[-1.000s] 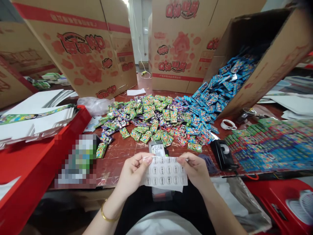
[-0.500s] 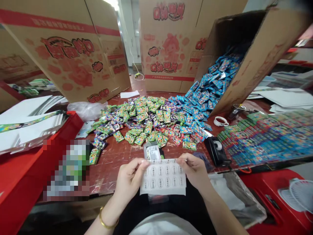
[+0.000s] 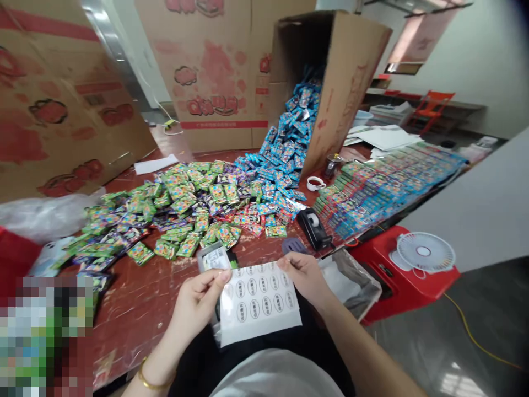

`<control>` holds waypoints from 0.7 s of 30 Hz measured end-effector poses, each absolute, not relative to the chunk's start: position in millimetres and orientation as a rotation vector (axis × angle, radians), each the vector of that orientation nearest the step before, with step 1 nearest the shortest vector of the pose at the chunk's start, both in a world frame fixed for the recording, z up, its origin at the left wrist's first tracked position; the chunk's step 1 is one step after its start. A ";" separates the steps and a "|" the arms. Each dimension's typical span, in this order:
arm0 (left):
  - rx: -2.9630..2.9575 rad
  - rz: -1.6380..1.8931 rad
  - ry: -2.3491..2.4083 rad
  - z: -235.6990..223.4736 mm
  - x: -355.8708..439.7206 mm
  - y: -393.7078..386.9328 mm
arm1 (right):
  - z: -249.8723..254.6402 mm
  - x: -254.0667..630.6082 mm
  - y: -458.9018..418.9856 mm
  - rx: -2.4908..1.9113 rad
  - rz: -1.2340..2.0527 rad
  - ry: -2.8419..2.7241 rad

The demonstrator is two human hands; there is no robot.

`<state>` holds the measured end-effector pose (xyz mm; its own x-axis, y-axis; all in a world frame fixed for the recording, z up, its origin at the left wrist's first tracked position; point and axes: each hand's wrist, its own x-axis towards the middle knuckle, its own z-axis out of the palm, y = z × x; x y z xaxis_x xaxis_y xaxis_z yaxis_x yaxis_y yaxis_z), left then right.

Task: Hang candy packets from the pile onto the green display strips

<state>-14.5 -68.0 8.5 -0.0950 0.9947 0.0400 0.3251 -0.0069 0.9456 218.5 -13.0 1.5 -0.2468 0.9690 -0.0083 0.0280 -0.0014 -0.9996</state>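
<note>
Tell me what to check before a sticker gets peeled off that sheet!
1. Sheet held at both top corners: ok. The left hand and right hand each pinch the sticker sheet.
2. Stickers left on the sheet: ok, rows of oval ones show.
3. Sheet flat, not folded: ok, only its lower edge curls a little.
4. Packets within sight: ok, a pile of green packets lies on the table beyond the hands.
5. A sticker edge already lifted: cannot tell, too small to see.
6. Tape dispenser away from the hands: ok, it sits apart, to the right.
</note>
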 end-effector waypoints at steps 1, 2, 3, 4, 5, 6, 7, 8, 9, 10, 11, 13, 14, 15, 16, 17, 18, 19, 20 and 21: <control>1.394 1.127 1.492 6.5 -11.0 -65.0 | -1.5 223.2 -12.9 -1.113 1.406 -1.376; 1.361 1.127 1.464 5.3 -7.4 -62.1 | -4.6 227.8 -12.5 -1.116 1.426 -1.352; 1.324 1.117 1.434 5.0 -3.6 -59.4 | -7.7 232.2 -11.8 -1.116 1.435 -1.337; 1.279 1.092 1.400 5.6 0.5 -56.9 | -10.3 236.4 -10.9 -1.116 1.431 -1.330; 1.227 1.056 1.362 6.7 5.2 -54.6 | -12.3 240.3 -10.0 -1.120 1.414 -1.324; 1.167 1.018 1.319 8.3 10.3 -52.6 | -13.7 243.8 -9.1 -1.128 1.384 -1.322; 1.104 0.989 1.282 9.9 15.8 -50.9 | -14.3 246.6 -8.4 -1.138 1.352 -1.327; 1.042 0.977 1.257 11.3 21.7 -49.3 | -14.3 248.9 -8.0 -1.147 1.321 -1.335; 0.983 0.988 1.245 12.3 27.7 -47.8 | -13.8 250.4 -8.0 -1.151 1.299 -1.343; 0.929 1.015 1.248 13.0 33.4 -46.5 | -13.2 251.3 -8.3 -1.147 1.293 -1.349; 0.886 1.041 1.260 13.3 38.5 -45.3 | -12.6 251.7 -8.9 -1.139 1.301 -1.344; 0.840 1.068 1.294 13.4 45.8 -43.3 | -12.2 251.7 -10.3 -1.120 1.352 -1.293; 0.836 1.063 1.304 13.6 47.6 -42.7 | -12.6 251.5 -10.8 -1.113 1.377 -1.260; 0.845 1.049 1.315 14.0 48.3 -42.2 | -13.3 251.3 -11.0 -1.107 1.394 -1.233; 0.870 1.033 1.327 14.6 48.0 -42.0 | -14.3 251.0 -11.0 -1.101 1.401 -1.212; 0.908 1.021 1.340 15.3 46.8 -41.9 | -15.6 250.8 -10.9 -1.090 1.404 -1.197; 0.950 1.008 1.352 15.9 45.1 -42.0 | -17.3 250.3 -10.6 -1.076 1.408 -1.184; 0.990 0.994 1.360 16.1 43.2 -42.3 | -19.5 249.7 -10.5 -1.060 1.418 -1.170; 1.019 0.974 1.364 15.5 41.2 -42.6 | -22.3 248.8 -10.4 -1.044 1.440 -1.152; 1.034 0.951 1.359 14.1 39.3 -42.9 | -26.0 247.8 -10.6 -1.031 1.476 -1.132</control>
